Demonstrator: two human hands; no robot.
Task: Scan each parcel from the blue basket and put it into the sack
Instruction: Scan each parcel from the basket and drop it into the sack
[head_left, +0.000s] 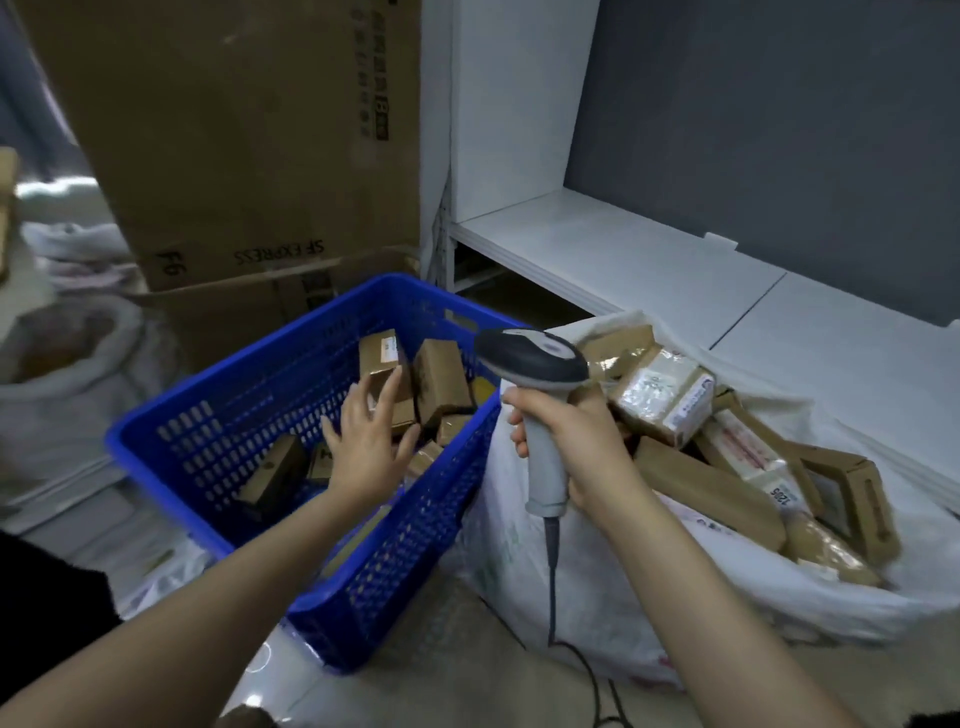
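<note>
Storeroom floor (467, 675); left hand (366, 447) seemingly inside basket (156, 418)

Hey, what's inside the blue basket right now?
The blue basket holds several small cardboard parcels, heaped toward its far corner. The open left hand reaches over them and hides some; the basket's near wall hides part of its floor.

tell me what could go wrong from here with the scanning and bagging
The white sack is heaped to its rim; the taped parcel on top might slide out when more land. The barcode scanner cable hangs down past the sack to the floor and could snag. The left hand reaches open toward leaning cartons in the blue basket while the right hand grips the scanner, so a one-handed pick may slip.
</note>
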